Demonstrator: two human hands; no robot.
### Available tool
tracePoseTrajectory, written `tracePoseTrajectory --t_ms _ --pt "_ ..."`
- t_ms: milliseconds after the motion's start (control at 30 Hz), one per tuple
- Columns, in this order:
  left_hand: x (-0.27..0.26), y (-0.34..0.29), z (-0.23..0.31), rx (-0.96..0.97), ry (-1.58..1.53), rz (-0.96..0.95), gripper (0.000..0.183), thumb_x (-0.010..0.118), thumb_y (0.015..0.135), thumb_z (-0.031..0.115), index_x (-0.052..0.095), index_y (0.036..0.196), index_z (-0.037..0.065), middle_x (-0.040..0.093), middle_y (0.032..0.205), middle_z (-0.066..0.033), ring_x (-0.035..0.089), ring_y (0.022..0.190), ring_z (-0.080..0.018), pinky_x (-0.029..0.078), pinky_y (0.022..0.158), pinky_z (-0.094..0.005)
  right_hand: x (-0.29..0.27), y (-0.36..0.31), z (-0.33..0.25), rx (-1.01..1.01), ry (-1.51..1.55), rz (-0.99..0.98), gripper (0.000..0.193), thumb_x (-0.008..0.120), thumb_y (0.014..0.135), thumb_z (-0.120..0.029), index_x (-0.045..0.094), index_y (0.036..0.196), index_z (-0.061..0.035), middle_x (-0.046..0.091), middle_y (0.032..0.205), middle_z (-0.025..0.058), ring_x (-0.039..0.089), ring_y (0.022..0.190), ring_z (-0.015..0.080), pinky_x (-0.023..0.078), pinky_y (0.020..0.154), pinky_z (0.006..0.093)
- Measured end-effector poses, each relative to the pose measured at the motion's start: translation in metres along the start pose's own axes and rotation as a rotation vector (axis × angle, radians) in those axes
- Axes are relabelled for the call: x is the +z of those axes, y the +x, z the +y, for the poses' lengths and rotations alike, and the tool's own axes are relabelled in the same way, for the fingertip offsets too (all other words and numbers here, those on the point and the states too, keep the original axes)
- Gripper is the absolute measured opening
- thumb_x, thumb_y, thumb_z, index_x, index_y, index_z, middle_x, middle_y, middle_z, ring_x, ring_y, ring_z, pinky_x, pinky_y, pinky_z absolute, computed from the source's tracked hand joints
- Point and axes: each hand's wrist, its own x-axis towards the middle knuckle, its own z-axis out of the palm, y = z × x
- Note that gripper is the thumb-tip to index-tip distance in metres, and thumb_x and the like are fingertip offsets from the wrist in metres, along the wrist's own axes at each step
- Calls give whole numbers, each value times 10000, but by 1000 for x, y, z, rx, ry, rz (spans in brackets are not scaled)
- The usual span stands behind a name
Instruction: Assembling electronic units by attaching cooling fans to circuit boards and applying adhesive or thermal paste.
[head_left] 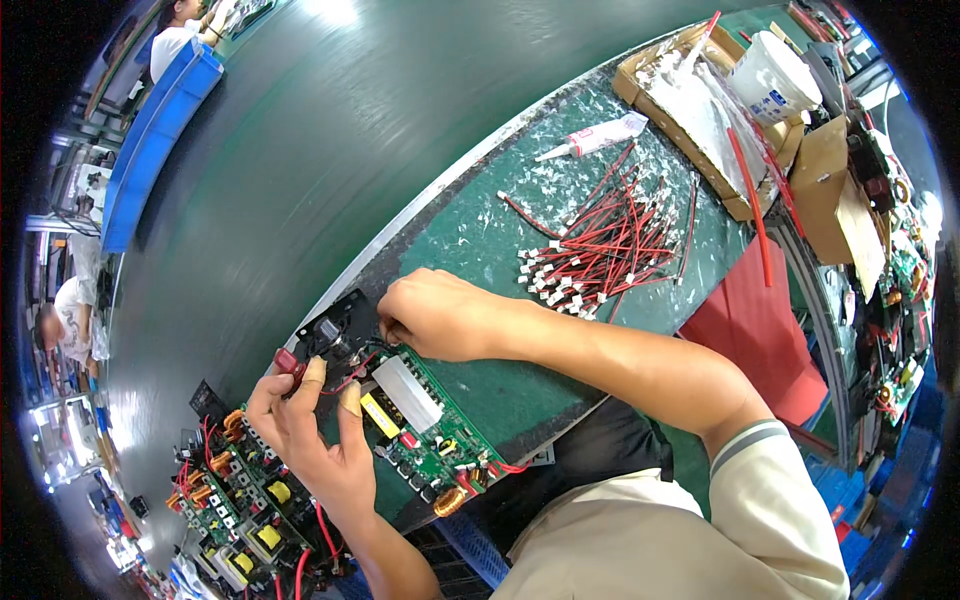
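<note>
My left hand (318, 440) has tan coverings on its fingertips and is closed about a dark red knob-like part (288, 362) at the edge of a black panel (345, 312). A thin red wire (350, 377) runs between its forefinger and thumb. My right hand (440, 312) pinches at the panel's right side; its fingers hide whatever is between them. Below both hands lies a green circuit board (462, 440) with a silver heat sink (408, 392), a yellow transformer (380, 414) and a copper coil (449, 501).
More circuit boards (235, 500) are piled left of my left arm. On the green bench lie several red-black wire leads (610, 245) with white plugs and a glue tube (595, 136). Farther right stand a cardboard tray (650, 98) and a white bucket (775, 80). Two people sit across at left.
</note>
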Motion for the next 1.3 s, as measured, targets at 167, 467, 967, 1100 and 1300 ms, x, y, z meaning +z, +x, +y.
tracePoseTrajectory --t_ms 167,467,967,1100,1300 --pt "-1 1 -2 37 21 -7 367 736 802 25 633 1154 32 417 1196 -140 525 1081 -283 433 929 -381 6 0 1 6 -64 7 81 595 793 -54 657 820 -10 667 858 184 636 871 384 504 766 466" --pt "-2 2 -2 31 -12 -16 347 694 834 -33 613 1171 -10 392 1202 -101 508 1080 -197 466 922 -310 7 -3 -4 87 -19 16 82 588 793 -52 655 817 -12 670 854 182 636 866 386 502 757 461" --pt "-5 3 -7 -10 -63 12 251 694 829 -36 652 1072 10 427 1137 -118 538 974 -206 453 869 -318 16 -4 -2 71 -56 78 78 597 789 -57 659 813 -16 661 843 182 634 861 378 496 755 466" --pt "-4 3 -7 -11 -57 7 245 690 835 -38 650 1072 7 426 1141 -113 538 974 -196 462 845 -301 14 -4 -4 88 -62 66 82 591 783 -49 659 812 -14 662 842 189 636 864 384 498 756 468" --pt "-4 2 -6 -20 -91 -2 236 687 844 -38 646 1074 0 408 1152 -104 536 975 -188 470 833 -289 15 -7 -8 149 -11 102 91 591 778 -45 660 820 -5 667 836 205 639 863 395 504 761 468"
